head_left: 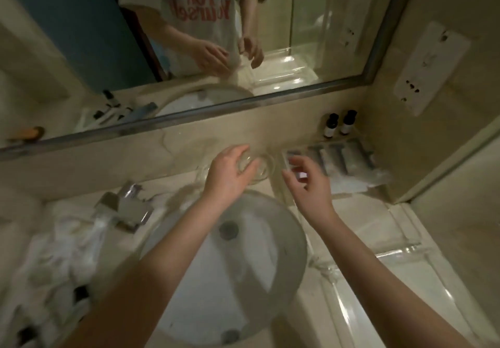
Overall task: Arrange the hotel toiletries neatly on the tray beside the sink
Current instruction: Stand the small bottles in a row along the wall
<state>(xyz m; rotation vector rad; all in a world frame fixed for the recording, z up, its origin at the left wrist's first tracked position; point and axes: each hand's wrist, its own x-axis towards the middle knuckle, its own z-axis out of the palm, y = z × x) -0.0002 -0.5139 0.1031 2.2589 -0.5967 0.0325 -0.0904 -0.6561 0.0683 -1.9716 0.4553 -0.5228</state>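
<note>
Beyond the round white sink (284, 228), the left hand (230, 174) curls over a clear glass cup (259, 169) standing on the beige counter (189, 141); its grip closes around the cup's rim. The right hand (305, 177) hovers just beside it, fingers spread and grip released, holding nothing. Packaged toiletries (343, 158) lie in a row on the tray (349, 185) (the motion blur hides their labels) near the right wall. Two small dark-capped bottles (339, 125) stand upright behind them. Left of the sink sits a chrome faucet (127, 206) beside crumpled white plastic wrappers (62, 253).
</note>
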